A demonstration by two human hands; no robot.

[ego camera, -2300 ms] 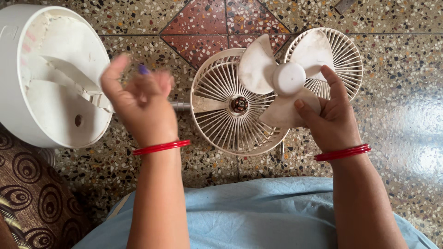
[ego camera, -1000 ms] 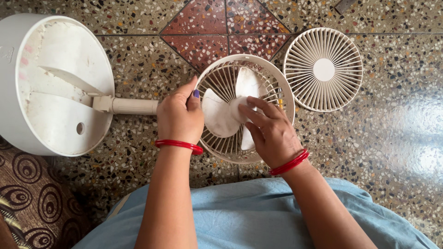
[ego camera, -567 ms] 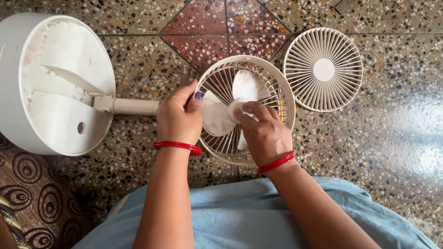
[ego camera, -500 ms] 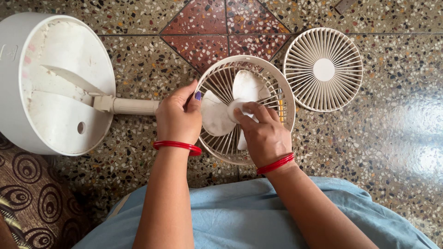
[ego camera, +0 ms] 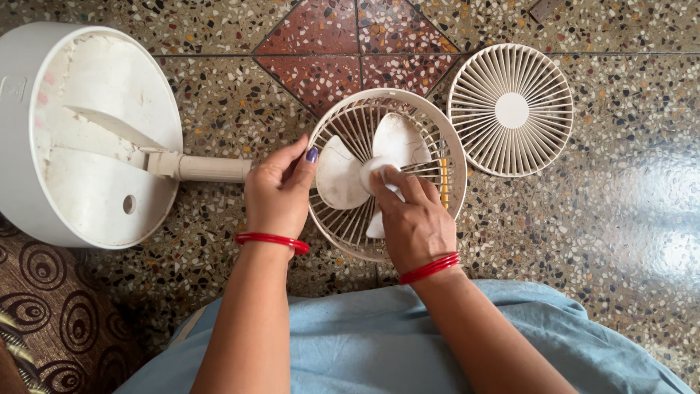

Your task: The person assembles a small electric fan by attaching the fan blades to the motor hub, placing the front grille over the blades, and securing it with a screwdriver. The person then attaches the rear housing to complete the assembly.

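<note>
Head view, left hand (ego camera: 277, 191) gripping one rear grille (ego camera: 446, 138), right hand (ego camera: 412, 219) pinching one three-bladed propeller (ego camera: 343, 175), one loose grille (ego camera: 510, 109)

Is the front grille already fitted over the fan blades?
No: the front grille lies on the floor apart, and the blades sit exposed under the right hand.

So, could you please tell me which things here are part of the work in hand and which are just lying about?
In hand:
- left hand gripping the rear fan guard at its rim
- right hand on the hub of the fan blade
- fan pole and round base

Lying about:
- loose front grille on the terrazzo floor
- patterned brown cloth
</note>
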